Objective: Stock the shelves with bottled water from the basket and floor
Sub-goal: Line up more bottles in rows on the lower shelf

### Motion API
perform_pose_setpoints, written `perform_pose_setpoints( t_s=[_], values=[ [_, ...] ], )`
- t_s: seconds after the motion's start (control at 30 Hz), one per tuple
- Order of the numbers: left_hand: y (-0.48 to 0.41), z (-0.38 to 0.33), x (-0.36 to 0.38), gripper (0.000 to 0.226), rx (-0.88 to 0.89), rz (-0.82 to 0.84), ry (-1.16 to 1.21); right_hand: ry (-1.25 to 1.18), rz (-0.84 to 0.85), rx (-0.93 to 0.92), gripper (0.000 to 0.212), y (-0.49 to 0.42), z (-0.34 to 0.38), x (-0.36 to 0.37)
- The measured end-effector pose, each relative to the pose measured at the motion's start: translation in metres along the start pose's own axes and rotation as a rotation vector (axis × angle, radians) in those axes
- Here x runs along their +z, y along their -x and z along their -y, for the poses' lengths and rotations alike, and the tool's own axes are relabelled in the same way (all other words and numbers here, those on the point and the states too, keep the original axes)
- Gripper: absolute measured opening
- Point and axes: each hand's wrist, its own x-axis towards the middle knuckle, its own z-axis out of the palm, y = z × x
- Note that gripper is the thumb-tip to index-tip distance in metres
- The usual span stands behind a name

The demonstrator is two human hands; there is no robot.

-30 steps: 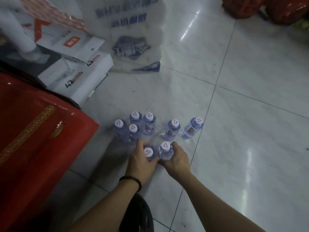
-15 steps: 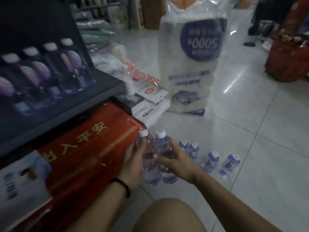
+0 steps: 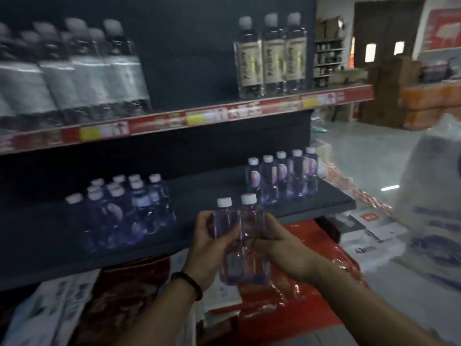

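Bottles (image 3: pixel 250 221) raised from floor (image 3: pixel 361 156) toward lower shelf (image 3: pixel 207 191), gripped by left hand (image 3: pixel 204 248) and right hand (image 3: pixel 282 248); not yet shelved, shelf part-filled.

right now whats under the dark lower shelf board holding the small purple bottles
Glossy red plastic-wrapped boxes and white printed packs poke out beneath the dark shelf; anything further back is covered.

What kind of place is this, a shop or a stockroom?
Most likely a small shop's sales floor: dark shelves lined with bottled water, a red price-label strip along the upper shelf edge, and stacked cartons on the floor beyond.
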Motion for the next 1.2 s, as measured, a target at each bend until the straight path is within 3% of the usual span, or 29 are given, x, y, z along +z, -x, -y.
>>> perform_pose_setpoints(
  t_s=[0.13,0.4,0.6,0.77,0.97,1.1,1.2],
  values=[
    [-0.024,-0.012,-0.075,0.036,0.096,-0.165,-0.14,0.025,-0.016,-0.068,0.044,-0.063,0.005,0.061],
    [-0.069,-0.011,-0.148,0.053,0.308,-0.513,-0.337,0.166,-0.095,-0.198,0.041,-0.175,-0.024,0.141],
    [-0.1,0.021,-0.169,0.071,0.273,-0.616,-0.562,0.237,-0.207,-0.31,0.031,-0.225,-0.047,0.172],
    [-0.112,0.027,-0.185,0.073,0.245,-0.59,-0.738,0.352,-0.179,-0.285,0.058,-0.238,-0.063,0.171],
    [-0.11,0.042,-0.183,0.045,0.148,-0.634,-0.866,0.518,-0.145,-0.262,0.07,-0.237,-0.067,0.167],
    [-0.109,0.05,-0.183,0.042,0.09,-0.652,-0.816,0.588,-0.194,-0.231,0.087,-0.234,-0.073,0.177],
    [-0.113,0.054,-0.184,0.045,0.082,-0.684,-0.797,0.558,-0.202,-0.203,0.083,-0.231,-0.075,0.188]
  ],
)
